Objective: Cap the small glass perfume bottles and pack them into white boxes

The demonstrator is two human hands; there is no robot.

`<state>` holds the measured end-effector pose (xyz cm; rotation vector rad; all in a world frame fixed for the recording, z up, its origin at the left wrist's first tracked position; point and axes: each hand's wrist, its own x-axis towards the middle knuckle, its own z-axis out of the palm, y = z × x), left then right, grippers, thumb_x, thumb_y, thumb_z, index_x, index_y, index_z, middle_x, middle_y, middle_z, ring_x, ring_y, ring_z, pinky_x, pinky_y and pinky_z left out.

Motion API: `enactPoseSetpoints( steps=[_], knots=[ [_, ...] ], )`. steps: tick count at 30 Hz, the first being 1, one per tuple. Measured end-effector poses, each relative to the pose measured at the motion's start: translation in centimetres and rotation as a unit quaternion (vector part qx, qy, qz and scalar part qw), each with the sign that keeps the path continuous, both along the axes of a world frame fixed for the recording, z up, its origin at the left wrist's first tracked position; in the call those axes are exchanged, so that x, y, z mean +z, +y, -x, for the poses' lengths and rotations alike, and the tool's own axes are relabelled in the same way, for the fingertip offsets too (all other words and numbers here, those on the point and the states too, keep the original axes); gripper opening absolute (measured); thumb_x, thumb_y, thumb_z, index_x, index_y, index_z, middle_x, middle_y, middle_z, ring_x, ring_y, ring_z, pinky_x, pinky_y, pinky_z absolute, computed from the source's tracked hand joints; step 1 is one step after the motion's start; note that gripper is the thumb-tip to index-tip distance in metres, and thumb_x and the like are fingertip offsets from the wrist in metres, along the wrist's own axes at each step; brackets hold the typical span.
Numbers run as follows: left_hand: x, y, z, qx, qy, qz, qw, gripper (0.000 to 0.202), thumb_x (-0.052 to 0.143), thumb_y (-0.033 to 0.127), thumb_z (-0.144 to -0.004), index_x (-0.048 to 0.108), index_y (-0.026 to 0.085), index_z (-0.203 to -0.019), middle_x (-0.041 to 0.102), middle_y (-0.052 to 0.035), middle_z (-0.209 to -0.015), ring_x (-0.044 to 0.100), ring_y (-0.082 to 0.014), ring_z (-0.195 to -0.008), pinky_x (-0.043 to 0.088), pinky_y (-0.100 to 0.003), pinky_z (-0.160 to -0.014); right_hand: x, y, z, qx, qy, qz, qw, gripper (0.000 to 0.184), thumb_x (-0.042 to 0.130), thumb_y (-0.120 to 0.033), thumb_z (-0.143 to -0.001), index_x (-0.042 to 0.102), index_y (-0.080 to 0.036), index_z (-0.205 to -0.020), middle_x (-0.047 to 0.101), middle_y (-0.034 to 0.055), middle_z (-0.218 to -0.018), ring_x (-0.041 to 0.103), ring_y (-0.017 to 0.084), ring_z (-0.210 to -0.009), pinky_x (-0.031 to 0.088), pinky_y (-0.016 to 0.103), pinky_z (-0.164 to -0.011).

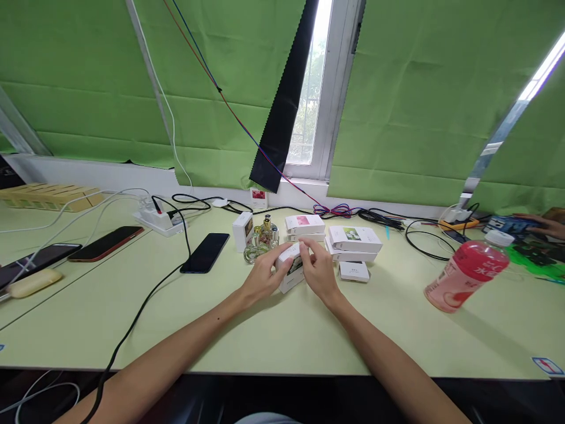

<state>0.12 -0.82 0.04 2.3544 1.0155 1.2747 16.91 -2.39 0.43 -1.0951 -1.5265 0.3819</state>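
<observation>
Both hands grip a small white box [291, 280] with a dark picture on its side, standing on the pale table. My left hand [263, 272] wraps its left side, fingers closed on it. On the right, my right hand [318, 270] has its fingers at the box's top edge and side. Just behind lie several glass perfume bottles [261, 240] with gold and silver tops. A white box [242, 231] stands upright left of them. Stacked white boxes with a pink picture [304, 224] and with a green picture [355, 238] lie beyond my right hand, near a small flat box [354, 271].
A pink drink bottle [468, 274] stands at right. Left are a dark phone [205, 253], a red-edged phone [106, 243] and a power strip [161, 221]. A black cable [145, 303] crosses the table's left side. Another person's hand [545, 226] shows at far right.
</observation>
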Motion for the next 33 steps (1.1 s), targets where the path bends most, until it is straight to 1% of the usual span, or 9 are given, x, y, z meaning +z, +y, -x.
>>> enactPoseSetpoints(
  steps=[3, 6, 12, 16, 18, 21, 27, 30, 33],
  knots=[
    [-0.43, 0.15, 0.19, -0.036, 0.011, 0.002, 0.999, 0.05, 0.047, 0.044, -0.102, 0.056, 0.017, -0.143, 0.068, -0.0134, -0.133, 0.069, -0.021, -0.098, 0.057, -0.03, -0.079, -0.01, 0.02, 0.02, -0.003, -0.009, 0.002, 1.0, 0.04, 0.044, -0.044, -0.102, 0.07, -0.018, -0.117, 0.073, 0.0111, -0.112, 0.067, 0.022, -0.093, 0.053, 0.033, -0.078],
    [-0.51, 0.17, 0.2, -0.076, 0.012, 0.017, 0.997, 0.048, 0.049, 0.044, -0.102, 0.055, 0.019, -0.143, 0.066, -0.0132, -0.134, 0.067, -0.0225, -0.107, 0.058, -0.027, -0.071, -0.06, 0.01, -0.03, 0.006, -0.013, 0.002, 1.0, 0.041, 0.043, -0.045, -0.102, 0.069, -0.018, -0.119, 0.072, 0.0115, -0.114, 0.067, 0.023, -0.098, 0.054, 0.035, -0.081],
    [-0.32, 0.08, 0.11, -0.113, 0.017, 0.058, 0.992, 0.05, 0.054, 0.044, -0.099, 0.051, 0.023, -0.145, 0.067, -0.0103, -0.121, 0.066, -0.0173, -0.092, 0.059, -0.026, -0.069, -0.07, 0.03, -0.22, 0.027, -0.002, 0.01, 1.0, 0.044, 0.036, -0.044, -0.104, 0.066, -0.018, -0.124, 0.068, 0.0128, -0.123, 0.064, 0.024, -0.111, 0.053, 0.037, -0.088],
    [-0.55, 0.2, 0.24, -0.126, 0.029, 0.088, 0.988, 0.068, 0.068, 0.043, -0.09, 0.041, 0.028, -0.151, 0.064, -0.0073, -0.117, 0.062, -0.0146, -0.082, 0.059, -0.027, -0.067, -0.04, -0.01, -0.24, 0.024, 0.001, 0.019, 1.0, 0.045, 0.036, -0.046, -0.104, 0.062, -0.018, -0.128, 0.066, 0.013, -0.128, 0.062, 0.025, -0.118, 0.05, 0.04, -0.098],
    [-0.67, 0.3, 0.31, -0.128, 0.04, 0.107, 0.985, 0.08, 0.074, 0.042, -0.085, 0.036, 0.03, -0.155, 0.063, -0.0074, -0.119, 0.062, -0.015, -0.081, 0.059, -0.028, -0.067, 0.0, -0.07, -0.21, 0.03, 0.002, 0.022, 0.999, 0.045, 0.035, -0.046, -0.105, 0.062, -0.018, -0.128, 0.066, 0.0127, -0.129, 0.061, 0.025, -0.12, 0.048, 0.041, -0.102],
    [-0.75, 0.43, 0.38, -0.123, 0.062, 0.123, 0.983, 0.088, 0.076, 0.042, -0.083, 0.031, 0.03, -0.157, 0.064, -0.0077, -0.119, 0.063, -0.0167, -0.082, 0.059, -0.032, -0.073, 0.09, -0.19, -0.16, 0.045, 0.007, 0.031, 0.998, 0.045, 0.034, -0.047, -0.105, 0.061, -0.019, -0.128, 0.066, 0.012, -0.13, 0.06, 0.024, -0.123, 0.046, 0.041, -0.105],
    [-0.64, 0.64, 0.34, -0.114, 0.069, 0.139, 0.981, 0.088, 0.072, 0.043, -0.087, 0.026, 0.028, -0.16, 0.063, -0.0114, -0.13, 0.066, -0.0204, -0.089, 0.057, -0.034, -0.078, -0.05, -0.13, -0.34, 0.067, -0.007, 0.033, 0.997, 0.045, 0.038, -0.048, -0.104, 0.055, -0.02, -0.135, 0.061, 0.012, -0.137, 0.057, 0.025, -0.127, 0.044, 0.043, -0.109],
    [-0.56, 0.72, 0.24, -0.101, 0.068, 0.157, 0.98, 0.087, 0.069, 0.041, -0.089, 0.022, 0.026, -0.161, 0.067, -0.0109, -0.124, 0.066, -0.0202, -0.086, 0.056, -0.033, -0.075, -0.28, 0.01, -0.54, 0.075, -0.032, 0.041, 0.996, 0.05, 0.042, -0.049, -0.102, 0.052, -0.019, -0.141, 0.057, 0.0134, -0.14, 0.056, 0.026, -0.126, 0.045, 0.044, -0.108],
    [-0.5, 0.71, 0.13, -0.095, 0.062, 0.161, 0.98, 0.085, 0.066, 0.038, -0.091, 0.021, 0.025, -0.162, 0.07, -0.0091, -0.118, 0.065, -0.0183, -0.081, 0.056, -0.032, -0.075, -0.45, 0.11, -0.6, 0.075, -0.053, 0.051, 0.994, 0.055, 0.049, -0.049, -0.098, 0.049, -0.02, -0.145, 0.054, 0.0142, -0.138, 0.06, 0.025, -0.115, 0.05, 0.043, -0.101]
  ],
)
